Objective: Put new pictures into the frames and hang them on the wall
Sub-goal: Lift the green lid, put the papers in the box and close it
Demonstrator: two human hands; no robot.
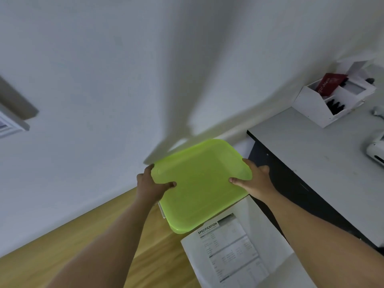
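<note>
Both forearms are stretched forward and slightly inward, meeting on a lime-green plastic lid (203, 183) that is held level above the floor (62, 246). The lid's left edge is gripped by the left hand (149, 183): the thumb is laid flat on top and the fingers are curled round the rim. The right edge is gripped the same way by the right hand (255, 179), thumb on top, fingers tucked beneath. A sliver of clear plastic is seen under the lid's near-left edge; what it belongs to cannot be told. Just below the lid, a printed sheet (228, 246) headed "SPECIFICATION" is laid out. A white picture frame (10, 121) is seen on the wall (124, 80) at the far left, cut off by the border, well apart from both hands. A white organiser (332, 100) is placed on the desk (311, 152) at the right.
</note>
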